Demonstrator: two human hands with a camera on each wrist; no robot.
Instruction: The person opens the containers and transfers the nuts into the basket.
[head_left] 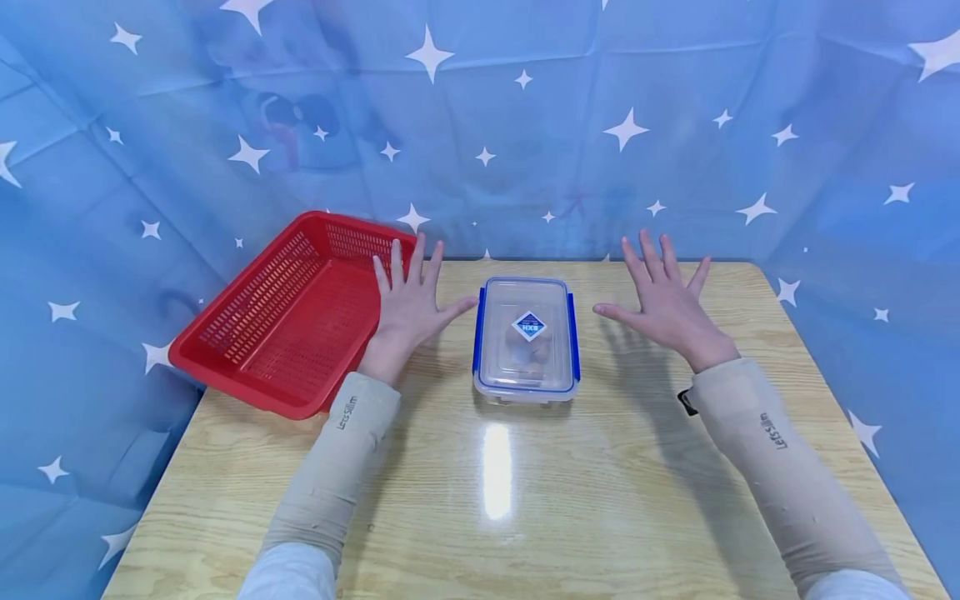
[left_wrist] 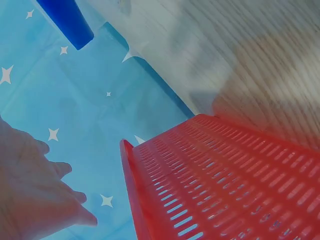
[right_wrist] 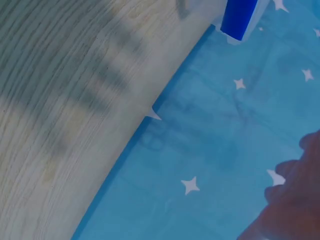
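A clear lidded food container (head_left: 498, 350) with blue side clips sits on the table between the two hands. Through its lid, which bears a blue-and-white diamond label (head_left: 530, 326), several roundish things show blurrily. The left hand (head_left: 408, 304), fingers spread, hovers between the container and a red plastic basket (head_left: 300, 329), overlapping the basket's right rim in the head view. To the right of the container, the right hand (head_left: 667, 304) is held up with fingers spread and nothing in it. Each wrist view catches a blue clip, (left_wrist: 67, 22) on the left.
The red slotted basket stands tilted in direction at the table's left, its outer corner past the edge. A wooden table (head_left: 450, 550) carries everything. Blue star-printed cloth (head_left: 480, 108) hangs behind and along both sides.
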